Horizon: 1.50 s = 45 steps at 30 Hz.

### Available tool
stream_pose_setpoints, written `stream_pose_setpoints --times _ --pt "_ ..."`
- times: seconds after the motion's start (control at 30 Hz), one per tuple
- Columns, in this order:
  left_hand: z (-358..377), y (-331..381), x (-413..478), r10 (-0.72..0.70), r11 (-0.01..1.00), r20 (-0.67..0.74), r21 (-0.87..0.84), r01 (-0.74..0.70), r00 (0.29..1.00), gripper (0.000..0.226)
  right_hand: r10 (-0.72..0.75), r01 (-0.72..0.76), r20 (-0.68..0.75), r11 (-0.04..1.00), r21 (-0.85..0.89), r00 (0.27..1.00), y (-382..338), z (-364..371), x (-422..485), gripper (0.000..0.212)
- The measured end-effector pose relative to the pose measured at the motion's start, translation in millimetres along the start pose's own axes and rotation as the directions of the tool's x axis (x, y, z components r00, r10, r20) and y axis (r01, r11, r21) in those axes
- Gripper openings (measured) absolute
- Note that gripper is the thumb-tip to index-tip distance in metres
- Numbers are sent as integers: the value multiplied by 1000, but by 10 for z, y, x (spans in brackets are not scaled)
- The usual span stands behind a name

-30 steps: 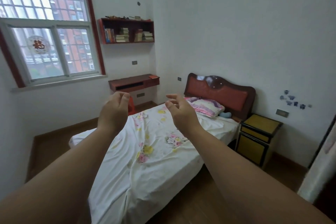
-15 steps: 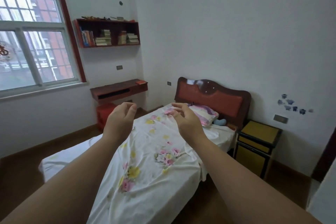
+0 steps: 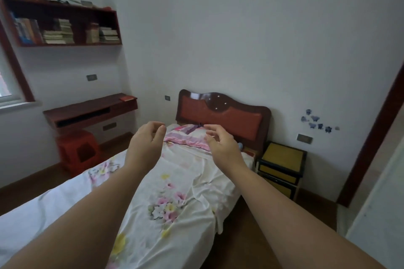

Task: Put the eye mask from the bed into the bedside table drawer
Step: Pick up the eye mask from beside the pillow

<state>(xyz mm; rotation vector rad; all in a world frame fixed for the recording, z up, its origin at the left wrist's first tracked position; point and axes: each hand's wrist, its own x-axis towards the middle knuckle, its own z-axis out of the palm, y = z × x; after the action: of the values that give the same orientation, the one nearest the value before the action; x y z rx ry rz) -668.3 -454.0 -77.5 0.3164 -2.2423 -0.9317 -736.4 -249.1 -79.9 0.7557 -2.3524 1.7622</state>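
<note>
Both hands are held out in front over the bed (image 3: 175, 181), nothing gripped: left hand (image 3: 146, 146) loosely curled with fingers apart, right hand (image 3: 223, 144) likewise spread and empty. No contact with the sheet is seen; hands are kept raised, judged as a walking-approach posture rather than a reach. Eye mask is not clearly made out: a small dark bit sits at the top of the pillow (image 3: 188, 135) against the headboard (image 3: 225, 113), and a bluish bit shows just past the right hand near the bed's right edge, but neither can be confirmed as the mask. Pillow is laid at the head end, so the mask is probably kept there within reach of the sleeper. Bedside table (image 3: 282, 168) is placed just beside the bed on the right, against the wall; its drawer (image 3: 277, 173) front is seen shut, flush with the frame. Task is judged barely begun: mask not yet picked, drawer not yet opened. Next move is judged to need a closer approach to the pillow end first, with one hand kept free for the drawer.
</note>
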Motion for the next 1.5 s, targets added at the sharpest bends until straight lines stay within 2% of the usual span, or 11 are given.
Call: stream_pose_setpoints --times 0.3,0.57,0.73,0.8,1.0,1.17,1.33,1.5 --pt "994 -202 1594 96 994 127 -65 -88 987 34 38 -51 -151 995 -85 988 349 -114 1353 29" --pt "2015 -262 2396 176 977 192 -152 -148 966 45 72 -113 -246 981 -155 967 971 -358 2223 28" --pt "2772 -257 2837 188 972 223 -183 -148 956 30 98 -146 -266 975 -166 959 1494 -699 2783 29" --pt "3130 -226 3026 191 972 227 -179 -152 955 31 91 -141 -275 975 -169 957 1727 -881 3048 29" --pt "4313 -10 3586 179 978 251 -149 -145 951 44 86 -133 -238 973 -189 967 2489 -1507 3976 27" --pt "5132 110 4074 99 992 274 -106 -72 957 48 90 -130 -186 967 -220 978 3066 -1866 4796 26" --pt "5844 -102 4612 48 998 289 -45 -36 956 44 121 -148 -123 958 -245 985 3664 -1867 5571 28" --pt "6550 -522 5170 15 1000 363 16 -22 931 41 160 -177 -81 943 -281 984 4245 -1740 6353 30"
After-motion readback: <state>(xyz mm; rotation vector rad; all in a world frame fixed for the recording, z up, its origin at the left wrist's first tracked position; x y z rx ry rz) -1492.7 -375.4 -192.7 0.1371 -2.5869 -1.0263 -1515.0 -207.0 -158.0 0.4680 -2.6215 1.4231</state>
